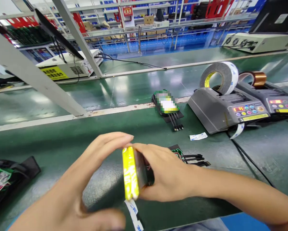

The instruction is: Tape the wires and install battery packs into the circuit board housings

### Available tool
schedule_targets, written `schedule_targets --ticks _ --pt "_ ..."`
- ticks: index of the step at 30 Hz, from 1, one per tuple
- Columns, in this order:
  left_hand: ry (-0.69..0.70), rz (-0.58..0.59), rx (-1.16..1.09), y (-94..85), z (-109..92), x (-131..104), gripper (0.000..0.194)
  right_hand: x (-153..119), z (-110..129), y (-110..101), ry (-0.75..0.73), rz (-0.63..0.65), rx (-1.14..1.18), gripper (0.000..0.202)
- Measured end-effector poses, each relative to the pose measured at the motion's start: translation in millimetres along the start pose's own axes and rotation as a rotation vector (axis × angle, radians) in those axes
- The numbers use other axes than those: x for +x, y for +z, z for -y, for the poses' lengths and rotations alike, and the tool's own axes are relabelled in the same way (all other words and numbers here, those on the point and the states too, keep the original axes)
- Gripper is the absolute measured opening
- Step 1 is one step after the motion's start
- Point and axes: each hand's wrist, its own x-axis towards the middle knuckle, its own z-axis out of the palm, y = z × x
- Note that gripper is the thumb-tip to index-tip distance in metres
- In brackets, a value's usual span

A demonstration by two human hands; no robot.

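Note:
My right hand [168,175] grips a flat battery pack [130,173] from its right side. The pack stands on edge, its narrow yellow-taped end facing me and a grey side showing. My left hand [86,183] curves open on the left, thumb and fingers wide apart. Its fingertips are by the pack's top edge; whether they touch I cannot tell. Below the pack is a white strip of printed adhesive tape [134,213]; whether it is stuck to the pack is unclear. Behind my right hand, a green circuit board [178,153] with black leads is partly hidden.
Another board assembly with leads [166,104] lies farther back. Two tape dispensers, a near one [220,107] and a far one [278,96], stand at right. A loose tape piece [198,136] lies before them. A black-cased board [4,183] sits at left, beneath a slanting post [38,64].

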Motion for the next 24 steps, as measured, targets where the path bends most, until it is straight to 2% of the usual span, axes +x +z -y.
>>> schedule_targets --ticks 2,4,8,11,15,22,24 --pt "-0.029 0.066 -0.016 12.2 7.0 10.3 0.048 -7.8 -0.4 -6.1 0.057 -0.035 0.07 0.074" --pt "-0.042 0.09 0.056 29.3 17.3 21.6 0.031 -15.3 -1.3 -14.1 0.097 -0.06 0.132 0.066" --pt "-0.009 0.146 0.16 63.9 33.8 34.7 0.014 -26.8 -4.2 -21.8 0.092 -0.119 0.163 0.058" --pt "0.011 0.11 0.183 76.9 36.7 34.9 0.006 -33.5 -7.9 -19.2 0.103 -0.143 0.168 0.057" --pt "0.038 0.08 0.181 75.8 34.4 32.1 0.017 -41.6 -13.5 -14.5 0.159 -0.174 0.221 0.06" --pt "-0.028 0.103 0.011 62.5 27.2 30.7 0.003 -47.8 -19.4 -12.1 0.207 -0.194 0.295 0.063" --pt "-0.044 0.127 -0.05 59.6 27.9 30.7 0.006 -47.5 -19.9 -12.4 0.206 -0.194 0.32 0.063"
